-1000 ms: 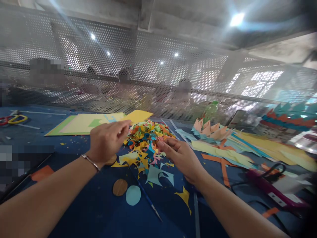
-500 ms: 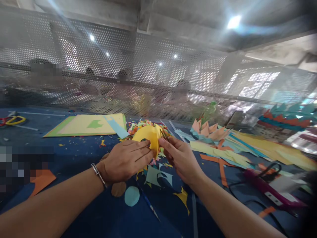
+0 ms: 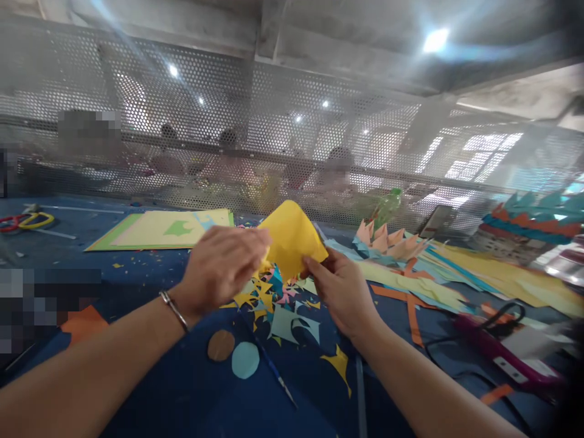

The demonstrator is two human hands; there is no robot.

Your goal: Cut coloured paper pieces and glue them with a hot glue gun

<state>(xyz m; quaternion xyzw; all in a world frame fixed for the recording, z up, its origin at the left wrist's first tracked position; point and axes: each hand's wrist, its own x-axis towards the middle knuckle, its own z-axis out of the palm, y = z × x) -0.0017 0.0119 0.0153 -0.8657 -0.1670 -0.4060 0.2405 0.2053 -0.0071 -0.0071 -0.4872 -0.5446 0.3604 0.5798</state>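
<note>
A curved sheet of yellow paper (image 3: 292, 237) is raised above the scrap pile in front of me. My right hand (image 3: 340, 286) pinches its lower right corner, thumb in front and fingers behind. My left hand (image 3: 223, 267), wearing a metal bangle, is blurred by motion at the sheet's left edge. Its fingers are pressed together, with a bit of yellow showing under the fingertips. Below the hands lie cut paper scraps (image 3: 283, 322). Nearer to me are a brown paper circle (image 3: 221, 345), a light blue paper circle (image 3: 245, 360) and a blue pen-like tool (image 3: 276, 371).
Stacked coloured sheets (image 3: 150, 231) lie left, with red-and-yellow-handled scissors (image 3: 31, 220) beyond. At right are a peach paper crown (image 3: 387, 238), paper strips (image 3: 410, 283), a purple power strip (image 3: 506, 359) and a green bottle (image 3: 387, 204). A perforated metal screen (image 3: 205, 128) stands behind the table.
The yellow paper has been lifted and opened out, showing a broad face. My left hand has moved left and up. Dark blades seen earlier by my right fingers no longer show.
</note>
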